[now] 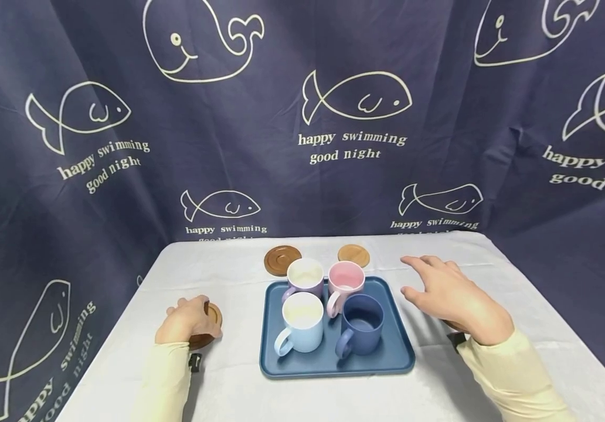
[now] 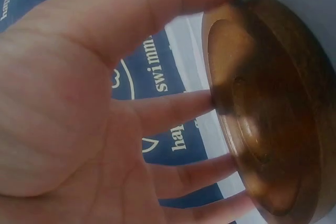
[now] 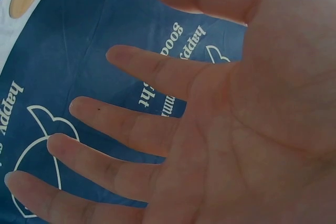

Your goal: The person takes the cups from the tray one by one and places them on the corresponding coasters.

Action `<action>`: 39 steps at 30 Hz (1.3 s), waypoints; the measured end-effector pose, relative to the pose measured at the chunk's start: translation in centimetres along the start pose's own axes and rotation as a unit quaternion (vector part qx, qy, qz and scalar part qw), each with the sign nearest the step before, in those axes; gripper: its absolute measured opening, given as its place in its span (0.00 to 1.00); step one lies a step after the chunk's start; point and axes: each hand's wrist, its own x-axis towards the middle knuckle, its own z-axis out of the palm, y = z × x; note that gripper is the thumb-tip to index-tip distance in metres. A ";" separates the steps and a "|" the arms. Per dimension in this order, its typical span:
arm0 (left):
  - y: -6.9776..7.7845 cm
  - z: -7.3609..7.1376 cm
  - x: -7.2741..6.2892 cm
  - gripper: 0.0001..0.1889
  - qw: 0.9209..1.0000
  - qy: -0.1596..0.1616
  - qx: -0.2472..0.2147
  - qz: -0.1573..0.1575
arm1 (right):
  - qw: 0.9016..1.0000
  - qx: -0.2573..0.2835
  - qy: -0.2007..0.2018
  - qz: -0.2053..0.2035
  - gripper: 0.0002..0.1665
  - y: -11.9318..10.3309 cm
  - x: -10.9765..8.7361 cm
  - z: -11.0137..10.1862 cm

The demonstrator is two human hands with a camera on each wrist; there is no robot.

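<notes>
At the table's left, my left hand (image 1: 189,320) grips a round brown wooden coaster (image 2: 268,114) by its rim, thumb on one side and fingertips on the other. My right hand (image 1: 452,296) hovers right of the blue tray (image 1: 334,368), palm bare and fingers spread, holding nothing. On the tray stand a purple mug with a cream inside (image 1: 305,275), a pink mug (image 1: 346,278), a light blue mug (image 1: 302,325) and a dark blue mug (image 1: 363,328). A brown wooden edge (image 1: 452,325) shows beneath the right hand, mostly hidden.
Behind the tray lie a dark wooden coaster (image 1: 282,259) and a lighter wooden coaster (image 1: 354,255). A white cloth (image 1: 228,392) covers the table. A navy curtain (image 1: 281,176) with fish and whale drawings hangs along the back and sides.
</notes>
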 end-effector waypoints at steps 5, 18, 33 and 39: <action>0.0 0.2 0.2 0.49 1.000 0.010 -0.002 0.001 | 1.000 -0.001 0.000 -0.002 0.39 0.1 0.0 0.1; 0.3 0.2 0.5 0.48 0.999 0.039 -0.010 0.003 | 1.000 -0.004 0.001 0.001 0.40 0.5 0.2 -0.3; 2.1 -0.8 1.9 0.51 0.994 0.102 -0.016 0.030 | 1.000 -0.004 0.004 -0.001 0.40 0.8 0.4 -0.5; 3.0 -1.6 2.9 0.52 0.993 0.112 -0.013 0.039 | 1.000 -0.002 0.002 -0.003 0.40 0.9 0.2 -0.2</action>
